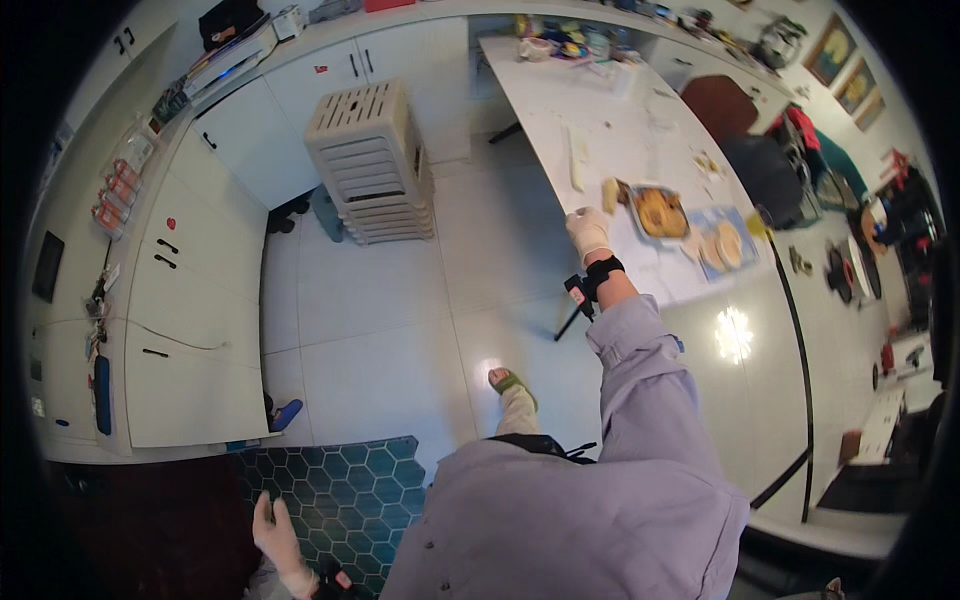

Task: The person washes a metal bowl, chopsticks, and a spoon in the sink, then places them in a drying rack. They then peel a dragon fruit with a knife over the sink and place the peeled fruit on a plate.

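My right hand (589,230), in a thin pale glove, is at the near left edge of the white table (536,112); its fingers are curled, and whether they hold anything cannot be told. Beside it on the table stands a foil tray of browned food (660,213), with a pale piece of food (610,196) between tray and hand. Right of the tray, flat round pieces (727,244) lie on a blue patterned sheet (705,217). At the lower left, my left hand (276,534), gloved too, hangs over the hexagon-patterned mat (345,487) with its fingers apart and nothing seen in it.
Stacked beige plastic stools (367,161) stand on the tiled floor before white cabinets (199,255). A dark chair (761,180) is at the table's far right side. Jars and packets (574,41) crowd the table's back end. A blue slipper (286,415) lies by the cabinet.
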A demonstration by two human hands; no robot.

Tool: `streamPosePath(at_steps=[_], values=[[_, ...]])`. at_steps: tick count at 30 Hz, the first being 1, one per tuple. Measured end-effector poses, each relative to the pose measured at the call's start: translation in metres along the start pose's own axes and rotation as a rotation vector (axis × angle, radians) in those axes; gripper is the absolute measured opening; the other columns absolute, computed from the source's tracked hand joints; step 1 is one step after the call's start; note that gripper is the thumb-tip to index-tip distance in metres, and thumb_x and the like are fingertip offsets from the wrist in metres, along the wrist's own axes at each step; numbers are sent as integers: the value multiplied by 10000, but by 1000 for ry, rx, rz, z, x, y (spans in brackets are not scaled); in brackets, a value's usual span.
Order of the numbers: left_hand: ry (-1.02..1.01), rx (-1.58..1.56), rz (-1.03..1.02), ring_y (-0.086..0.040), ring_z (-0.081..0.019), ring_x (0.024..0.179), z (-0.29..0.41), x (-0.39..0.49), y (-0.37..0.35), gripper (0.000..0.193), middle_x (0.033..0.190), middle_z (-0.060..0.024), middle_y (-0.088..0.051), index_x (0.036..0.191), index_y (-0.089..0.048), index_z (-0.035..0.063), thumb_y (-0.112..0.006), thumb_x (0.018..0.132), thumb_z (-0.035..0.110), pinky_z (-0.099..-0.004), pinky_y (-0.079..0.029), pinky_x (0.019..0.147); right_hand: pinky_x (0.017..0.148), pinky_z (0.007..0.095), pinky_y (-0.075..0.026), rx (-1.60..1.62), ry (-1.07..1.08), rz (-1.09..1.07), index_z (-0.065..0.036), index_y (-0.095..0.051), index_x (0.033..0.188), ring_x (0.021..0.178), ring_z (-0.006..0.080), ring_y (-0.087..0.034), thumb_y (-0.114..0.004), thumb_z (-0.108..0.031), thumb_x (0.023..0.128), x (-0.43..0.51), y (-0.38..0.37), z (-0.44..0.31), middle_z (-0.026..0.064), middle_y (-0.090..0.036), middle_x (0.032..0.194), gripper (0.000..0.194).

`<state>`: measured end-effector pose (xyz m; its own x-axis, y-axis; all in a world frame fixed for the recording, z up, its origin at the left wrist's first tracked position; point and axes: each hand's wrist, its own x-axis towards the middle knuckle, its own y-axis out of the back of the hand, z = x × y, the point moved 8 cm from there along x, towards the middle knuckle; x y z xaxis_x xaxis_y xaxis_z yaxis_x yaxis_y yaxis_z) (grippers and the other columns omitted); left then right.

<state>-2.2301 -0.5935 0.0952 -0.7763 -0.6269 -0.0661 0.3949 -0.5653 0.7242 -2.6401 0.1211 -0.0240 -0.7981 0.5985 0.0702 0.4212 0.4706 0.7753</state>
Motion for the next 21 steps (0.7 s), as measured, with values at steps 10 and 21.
streamPosePath(at_steps=[10,21], values=[[262,301,346,-636,-301,1016,90,-51,-23,347,1086,-209,-655,1101,-633,-46,-631,839,181,-351,-481,898,814,385,-497,-1020,402,-515,-104,-674,1046,969,270,-639,-515,-298,857,205,-154,6,117,-662,1048,313],[576,277,582,-658,-305,954,49,-175,5,335,1022,-201,-672,1054,-658,-19,-666,798,198,-339,-507,844,714,458,-541,-558,-108,-49,12,-580,980,948,333,-658,-529,-169,865,175,-108,-27,176,-661,1016,221]])
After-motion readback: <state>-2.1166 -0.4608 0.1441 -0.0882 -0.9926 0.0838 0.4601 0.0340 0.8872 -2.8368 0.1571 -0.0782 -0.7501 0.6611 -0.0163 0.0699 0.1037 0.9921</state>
